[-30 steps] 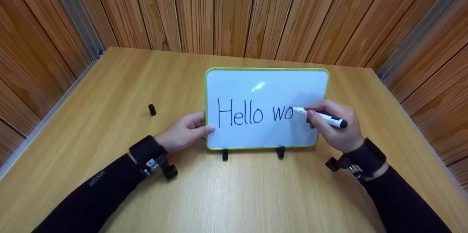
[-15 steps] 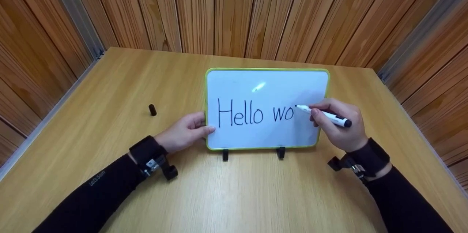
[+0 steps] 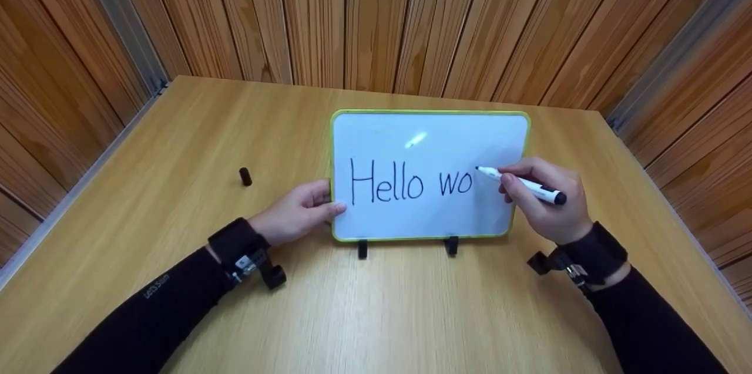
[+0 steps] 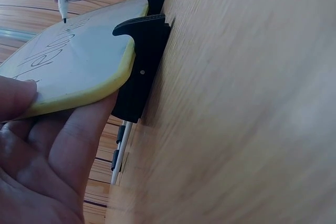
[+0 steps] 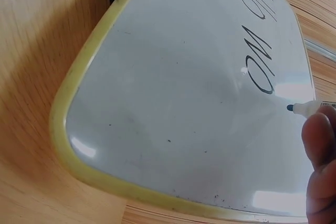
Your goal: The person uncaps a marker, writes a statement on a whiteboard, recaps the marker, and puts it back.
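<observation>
A small whiteboard with a yellow-green rim leans on a black stand and bears the words "Hello wo" in black. My left hand grips its left edge, thumb on the front face and fingers behind, as the left wrist view shows. In my right hand is a white marker, pinched between thumb and fingers. Its black tip points at the board just right of the "o"; in the right wrist view the tip shows close over the white surface.
A black marker cap lies on the wooden table to the left of the board. Wood-panelled walls stand behind and at both sides. Black straps with small cameras sit on both wrists.
My right hand has shifted slightly right, taking the marker tip off the top of the "o" to a spot beside it. The left hand and the whiteboard stay where they were.
</observation>
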Demonstrator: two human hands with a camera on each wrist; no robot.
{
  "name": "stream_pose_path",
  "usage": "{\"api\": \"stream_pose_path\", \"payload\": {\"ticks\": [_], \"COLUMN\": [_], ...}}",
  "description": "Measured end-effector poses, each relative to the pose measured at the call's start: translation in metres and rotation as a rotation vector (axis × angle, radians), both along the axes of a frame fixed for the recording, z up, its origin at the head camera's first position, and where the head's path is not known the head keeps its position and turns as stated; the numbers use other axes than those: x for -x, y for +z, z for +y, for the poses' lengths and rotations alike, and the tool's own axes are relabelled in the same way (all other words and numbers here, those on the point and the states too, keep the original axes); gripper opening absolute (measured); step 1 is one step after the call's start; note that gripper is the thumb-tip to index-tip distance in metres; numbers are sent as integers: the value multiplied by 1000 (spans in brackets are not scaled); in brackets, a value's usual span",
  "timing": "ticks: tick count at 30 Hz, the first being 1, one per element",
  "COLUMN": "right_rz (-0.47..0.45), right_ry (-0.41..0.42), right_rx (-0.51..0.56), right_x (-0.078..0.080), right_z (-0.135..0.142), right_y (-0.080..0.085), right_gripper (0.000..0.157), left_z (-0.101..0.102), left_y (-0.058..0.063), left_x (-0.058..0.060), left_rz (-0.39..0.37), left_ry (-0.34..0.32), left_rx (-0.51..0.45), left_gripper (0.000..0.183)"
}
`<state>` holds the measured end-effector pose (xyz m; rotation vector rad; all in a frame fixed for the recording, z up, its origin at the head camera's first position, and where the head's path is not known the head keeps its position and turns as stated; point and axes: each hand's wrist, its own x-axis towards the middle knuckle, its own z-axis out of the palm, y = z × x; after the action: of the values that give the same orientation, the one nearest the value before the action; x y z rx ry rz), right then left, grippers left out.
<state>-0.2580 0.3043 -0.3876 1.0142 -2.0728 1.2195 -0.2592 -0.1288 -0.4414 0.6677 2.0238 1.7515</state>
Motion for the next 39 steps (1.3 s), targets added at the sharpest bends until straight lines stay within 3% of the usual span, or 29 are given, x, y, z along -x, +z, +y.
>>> {"api": "stream_pose_path", "payload": {"ticks": [6,21,39], "right_rz": [-3,-3,19], "right_ry": [-8,10,-26], "right_rx": [-6,-16,-81], "right_x": [0,-1,0], "right_z": [2,3,3], "right_y": [0,-1,-4], "right_gripper": [11,20,12], "left_z": [-1,0,-1], "left_y": [0,2,-1], "left_x": [0,-1,0], "left_rz": [-13,-6,4], "left_ry": [-5,-10,-1], "left_rx": [1,-12,-10], "left_gripper": [53,53,52]}}
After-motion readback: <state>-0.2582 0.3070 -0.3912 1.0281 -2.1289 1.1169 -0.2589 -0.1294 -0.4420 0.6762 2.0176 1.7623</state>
